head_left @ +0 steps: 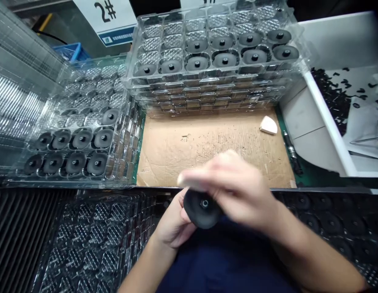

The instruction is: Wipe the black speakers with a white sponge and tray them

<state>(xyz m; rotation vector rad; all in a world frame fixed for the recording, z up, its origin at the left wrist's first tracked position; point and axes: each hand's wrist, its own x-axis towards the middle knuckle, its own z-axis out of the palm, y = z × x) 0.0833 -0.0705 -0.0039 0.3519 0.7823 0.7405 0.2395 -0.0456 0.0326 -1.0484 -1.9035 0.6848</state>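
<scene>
My left hand (173, 226) is closed on the edge of a black round cup-like part (204, 211) with a small ring-shaped post at its middle. The part is tilted toward me, just off the table's front edge. Across its upper side lies my right hand (240, 189), smeared by motion. Its fingers reach over the part's rim, and whether they pinch anything small cannot be made out. Similar black round parts (225, 61) sit in the pockets of a clear plastic tray (207, 75) at the back. More of them fill the front rows of the left clear tray (111, 167).
Brown cardboard (167, 150) covers the table's middle, bearing a white wedge-shaped block (268, 125). A black pen-like tool (292, 152) lies beside it. At right stands a white bin (325, 118) with small black pieces (329, 97). Clear trays (88, 244) lie lower left.
</scene>
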